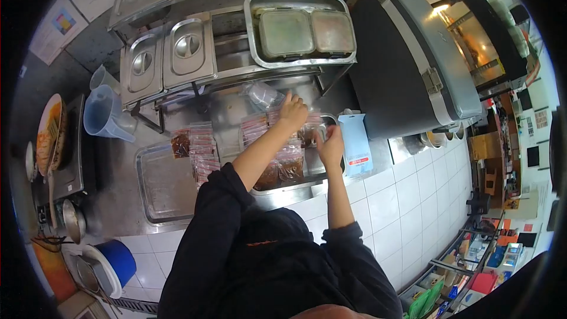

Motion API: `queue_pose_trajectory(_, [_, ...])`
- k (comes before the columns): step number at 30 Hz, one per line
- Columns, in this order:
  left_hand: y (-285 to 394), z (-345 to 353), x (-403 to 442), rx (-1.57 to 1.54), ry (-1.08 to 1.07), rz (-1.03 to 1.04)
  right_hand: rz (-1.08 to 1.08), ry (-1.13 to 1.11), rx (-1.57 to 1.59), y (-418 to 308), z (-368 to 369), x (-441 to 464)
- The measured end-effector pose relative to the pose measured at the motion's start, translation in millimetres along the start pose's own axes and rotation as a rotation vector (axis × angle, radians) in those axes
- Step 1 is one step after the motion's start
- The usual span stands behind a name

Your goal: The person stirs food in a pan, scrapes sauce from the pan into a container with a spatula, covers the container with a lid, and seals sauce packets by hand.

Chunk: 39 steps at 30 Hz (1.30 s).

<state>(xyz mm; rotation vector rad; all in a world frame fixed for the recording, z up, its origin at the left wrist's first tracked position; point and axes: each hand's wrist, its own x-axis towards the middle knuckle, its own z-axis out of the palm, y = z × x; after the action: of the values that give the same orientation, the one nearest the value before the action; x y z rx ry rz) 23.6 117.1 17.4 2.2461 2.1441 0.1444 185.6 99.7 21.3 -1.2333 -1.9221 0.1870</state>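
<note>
My left hand [293, 112] is over the far side of a metal tray [269, 192], its fingers curled beside a crumpled clear plastic bag [263, 95]; what they grip, if anything, is hidden. My right hand [331, 143] is at the tray's right end, thumb and fingers apart, close to a packet of dark brown contents [309, 136]. Rows of small clear packets with brown sauce-like contents [290, 169] fill much of this tray. Another stack of such packets [202, 152] lies to the left, at the edge of a second metal tray [168, 220].
A light blue pouch [354, 142] lies right of my right hand. Behind stands a rack with lidded steel pans [189, 47] and a tray of lidded boxes [286, 32]. A large grey insulated box [396, 53] borders the right; blue-tinted jugs [103, 109] and a pan [52, 133] stand left.
</note>
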Motion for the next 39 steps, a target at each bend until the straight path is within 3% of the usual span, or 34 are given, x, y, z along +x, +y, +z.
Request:
queue_pose_trajectory(2, [-6,-8,-11,-0.043,0.083,-0.013,0.287,-0.577,0.031,-2,-6,-15])
queue_pose_trajectory(6, [-27,-44,-47,-0.255,0.192,0.024,0.220,-0.506,0.165,8,24,-38])
queue_pose_trajectory(11, [-84,-91,-153,-0.468,0.297,0.074,0.135,-0.533,0.185,16,28,-41])
queue_pose_trajectory(13, [-118,-102,-204,-0.571,0.199,-0.084,0.227,-0.620,-0.074,0,12,-29])
queue_pose_trajectory(14, [-139,-100,-228,-0.555,0.197,-0.117,0.189,-0.531,-0.139,-16,8,-22])
queue_pose_trajectory(16, [-180,-88,-274,-0.730,0.025,-0.572,0.161,-0.412,0.058,-58,5,-10])
queue_pose_trajectory(17, [-198,-82,-292,-0.717,0.027,-0.594,0.149,-0.443,0.146,-83,13,-9])
queue_pose_trajectory(19, [-229,-63,-318,-0.601,-0.162,-0.850,0.068,-0.526,0.279,-142,34,-12])
queue_pose_trajectory(20, [-240,-45,-327,-0.598,-0.156,-0.851,-0.004,-0.577,0.326,-177,48,-18])
queue_pose_trajectory(22, [-257,-7,-336,-0.498,0.260,-0.651,-0.195,-0.749,0.226,-227,92,-34])
queue_pose_trajectory(24, [-260,7,-327,-0.415,0.264,-0.660,-0.379,-0.816,0.147,-251,147,-51])
queue_pose_trajectory(25, [-259,9,-321,-0.331,0.263,-0.677,-0.383,-0.814,0.143,-261,169,-58])
queue_pose_trajectory(27, [-254,8,-311,-0.333,0.205,-0.703,-0.393,-0.863,-0.167,-278,198,-65])
queue_pose_trajectory(30, [-253,9,-305,-0.384,0.183,-0.720,-0.415,-1.065,-0.184,-290,212,-62])
queue_pose_trajectory(31, [-253,3,-304,-0.538,0.159,-0.782,-0.413,-1.072,-0.193,-289,214,-64])
queue_pose_trajectory(33, [-256,5,-303,-0.701,0.128,-0.839,-0.355,-1.015,-0.051,-284,216,-67])
queue_pose_trajectory(35, [-263,26,-305,-1.105,0.375,-0.687,-0.345,-1.004,0.076,-280,199,-67])
queue_pose_trajectory(36, [-261,22,-307,-1.112,0.366,-0.683,-0.341,-0.984,0.210,-278,189,-66])
queue_pose_trajectory(37, [-257,10,-311,-1.127,0.433,-0.535,-0.327,-0.986,0.204,-274,182,-66])
queue_pose_trajectory(39, [-247,-10,-320,-1.156,0.474,-0.341,-0.345,-0.848,0.569,-267,167,-67])
